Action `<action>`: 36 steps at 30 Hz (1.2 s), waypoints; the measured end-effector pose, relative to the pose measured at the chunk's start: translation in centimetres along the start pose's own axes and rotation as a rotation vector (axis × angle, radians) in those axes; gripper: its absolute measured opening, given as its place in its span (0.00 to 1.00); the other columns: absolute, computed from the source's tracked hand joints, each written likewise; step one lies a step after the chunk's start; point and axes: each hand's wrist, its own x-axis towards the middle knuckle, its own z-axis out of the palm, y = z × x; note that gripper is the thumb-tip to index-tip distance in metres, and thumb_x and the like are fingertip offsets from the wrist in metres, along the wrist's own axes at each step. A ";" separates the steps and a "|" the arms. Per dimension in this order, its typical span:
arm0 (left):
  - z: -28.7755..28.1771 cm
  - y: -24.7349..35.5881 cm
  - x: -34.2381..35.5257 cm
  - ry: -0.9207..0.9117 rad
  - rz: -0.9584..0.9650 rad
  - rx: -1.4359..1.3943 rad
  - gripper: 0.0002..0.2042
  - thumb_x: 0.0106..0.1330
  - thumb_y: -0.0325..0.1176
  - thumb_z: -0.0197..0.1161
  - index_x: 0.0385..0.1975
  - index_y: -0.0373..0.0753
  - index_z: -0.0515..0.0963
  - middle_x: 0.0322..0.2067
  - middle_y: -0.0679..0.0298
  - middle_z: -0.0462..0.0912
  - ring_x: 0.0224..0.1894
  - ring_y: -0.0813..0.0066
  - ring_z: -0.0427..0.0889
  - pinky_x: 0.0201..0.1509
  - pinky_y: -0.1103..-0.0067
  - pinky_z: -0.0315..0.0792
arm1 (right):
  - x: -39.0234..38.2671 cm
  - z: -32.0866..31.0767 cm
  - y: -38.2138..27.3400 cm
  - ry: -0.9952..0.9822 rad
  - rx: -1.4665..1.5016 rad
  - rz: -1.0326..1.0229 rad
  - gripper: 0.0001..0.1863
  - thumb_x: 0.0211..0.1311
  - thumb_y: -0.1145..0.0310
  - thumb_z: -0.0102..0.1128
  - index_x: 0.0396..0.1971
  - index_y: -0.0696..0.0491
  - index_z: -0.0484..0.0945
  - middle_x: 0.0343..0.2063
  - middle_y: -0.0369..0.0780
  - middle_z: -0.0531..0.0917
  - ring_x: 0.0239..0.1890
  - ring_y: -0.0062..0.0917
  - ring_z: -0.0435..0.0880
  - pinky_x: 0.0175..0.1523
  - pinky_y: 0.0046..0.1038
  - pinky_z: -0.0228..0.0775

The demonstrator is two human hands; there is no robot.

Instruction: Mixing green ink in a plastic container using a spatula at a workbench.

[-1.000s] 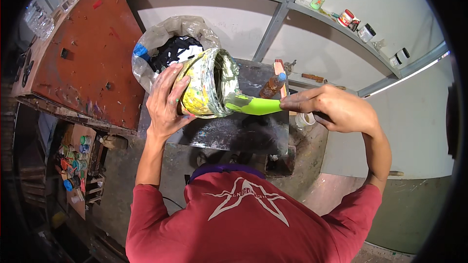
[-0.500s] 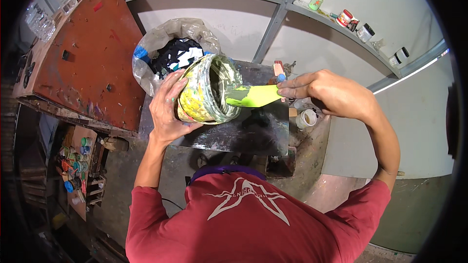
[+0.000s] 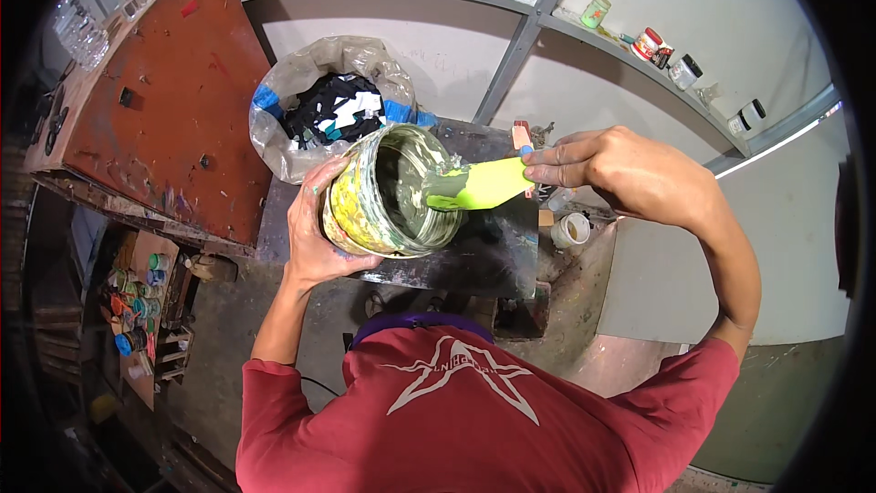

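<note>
Above the table (image 3: pixel 500 260), right fingers (image 3: pixel 554 164) tight on green scraper (image 3: pixel 493 184), left fingers (image 3: pixel 313 190) around bucket (image 3: pixel 349 217), tips unclear.

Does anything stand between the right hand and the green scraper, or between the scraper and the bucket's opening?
Nothing visible does. The right hand holds the green scraper, its coated end at the mouth of the bucket; the left hand grips the bucket's left side from outside.

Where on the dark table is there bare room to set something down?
The dark table looks bare at its near right corner, bordered by the smeared tub and green spatula. It's crowded beyond the tub, by the plastic bag, and around the right hand.
</note>
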 end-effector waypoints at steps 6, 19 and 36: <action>1.4 0.4 -0.7 -0.005 -0.234 -0.316 0.58 0.31 0.40 0.90 0.68 0.31 0.65 0.61 0.53 0.76 0.63 0.60 0.77 0.71 0.65 0.68 | 0.9 0.2 -0.5 0.044 -0.251 -0.003 0.33 0.52 0.79 0.56 0.64 0.52 0.78 0.65 0.38 0.79 0.61 0.42 0.80 0.58 0.33 0.81; 3.1 -3.0 -2.6 0.081 -0.457 -0.525 0.63 0.26 0.40 0.92 0.70 0.31 0.60 0.64 0.54 0.71 0.66 0.63 0.72 0.74 0.67 0.64 | 1.0 1.7 0.6 0.264 0.441 -0.024 0.37 0.57 0.89 0.56 0.70 0.54 0.71 0.55 0.45 0.85 0.55 0.35 0.86 0.61 0.33 0.77; 4.3 -4.6 0.5 0.184 -0.398 -0.409 0.60 0.29 0.35 0.91 0.69 0.31 0.62 0.63 0.55 0.72 0.64 0.64 0.74 0.72 0.68 0.68 | 2.1 12.3 5.4 0.238 1.388 0.139 0.18 0.71 0.62 0.66 0.52 0.60 0.83 0.35 0.32 0.83 0.32 0.11 0.76 0.33 0.18 0.65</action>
